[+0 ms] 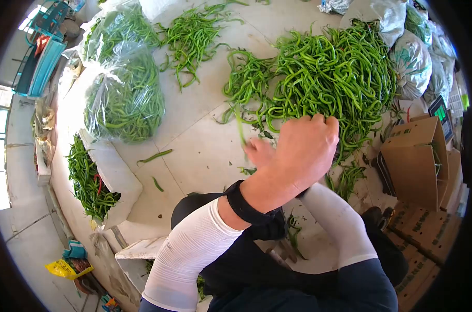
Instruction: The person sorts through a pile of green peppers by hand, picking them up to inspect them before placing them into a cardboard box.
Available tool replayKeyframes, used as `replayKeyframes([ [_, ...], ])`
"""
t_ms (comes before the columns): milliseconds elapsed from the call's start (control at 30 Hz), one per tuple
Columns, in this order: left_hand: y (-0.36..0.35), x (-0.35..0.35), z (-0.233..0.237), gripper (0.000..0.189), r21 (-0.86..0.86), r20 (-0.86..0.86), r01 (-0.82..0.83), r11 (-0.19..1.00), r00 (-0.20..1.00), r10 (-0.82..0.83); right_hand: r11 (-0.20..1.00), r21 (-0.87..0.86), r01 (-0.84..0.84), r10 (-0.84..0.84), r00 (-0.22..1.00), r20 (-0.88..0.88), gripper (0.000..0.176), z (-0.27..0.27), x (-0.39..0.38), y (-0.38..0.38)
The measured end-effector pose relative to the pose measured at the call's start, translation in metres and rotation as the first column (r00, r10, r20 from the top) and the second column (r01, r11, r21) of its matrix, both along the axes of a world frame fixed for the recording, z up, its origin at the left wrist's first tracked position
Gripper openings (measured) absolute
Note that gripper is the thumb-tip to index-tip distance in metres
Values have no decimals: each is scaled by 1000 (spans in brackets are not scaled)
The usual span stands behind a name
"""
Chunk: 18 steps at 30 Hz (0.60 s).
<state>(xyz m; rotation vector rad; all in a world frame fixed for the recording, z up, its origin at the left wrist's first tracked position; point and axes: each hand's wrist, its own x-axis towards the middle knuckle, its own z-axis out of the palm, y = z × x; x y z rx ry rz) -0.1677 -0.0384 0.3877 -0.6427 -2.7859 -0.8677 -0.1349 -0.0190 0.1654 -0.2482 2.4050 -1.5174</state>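
My forearms cross, with the left one on top. My left hand (309, 143) is curled at the lower edge of the large heap of long green peppers (334, 73); its fingertips are turned away and what they hold is hidden. Partly covered by the left wrist, my right hand (260, 152) reaches out to the left, blurred by motion. A blurred green pepper (240, 125) rises from its fingertips. A smaller cluster of peppers (249, 78) lies just beyond it.
Clear bags of peppers (124, 99) stand at the left, above an open white sack (119, 182). Another loose pile (191, 41) lies at the top. Two single peppers are on the floor. A cardboard box (410, 156), a scale (440, 115) and filled bags (412, 65) are at the right.
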Motion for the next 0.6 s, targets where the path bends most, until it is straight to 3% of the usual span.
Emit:
replayKeyframes([
  [67,-4,-4,4,22,-27,-7,-8,1000,1000,7,999,38,-26,25,999,45,29,90,-77,-37],
  [133,-8,-7,3,22,32,-11,-56,998,998,56,999,-4,50,-50,997,54,28,90,-91,-43],
  [167,-10,-5,18,23,-82,-60,-125,989,991,121,992,-38,119,-116,991,64,28,85,-90,-42],
  [200,-12,-7,15,23,-62,-14,-121,991,993,120,991,-18,135,-133,988,83,28,74,-80,-42],
  [233,-14,-11,9,24,-40,51,-118,992,992,120,862,-344,371,-386,922,27,29,58,-61,-40],
  [267,-16,-12,8,26,-60,55,-103,993,993,106,591,-619,518,-623,780,58,33,29,-33,-31],
  [300,-16,-12,12,28,-81,70,-84,993,994,90,945,-249,214,-254,957,-138,28,-11,-26,35],
  [333,-15,-12,12,29,-91,81,-85,992,992,92,965,176,-194,217,968,-122,22,-50,-18,123],
  [400,-12,-9,19,30,-105,162,-28,994,986,45,789,510,-343,197,927,319,27,-73,39,207],
  [500,-2,2,28,30,-91,177,17,996,984,0,709,543,-450,194,865,463,27,-90,153,282],
  [600,14,11,35,30,-77,188,50,996,982,-35,603,495,-625,196,718,668,30,-102,248,303],
])
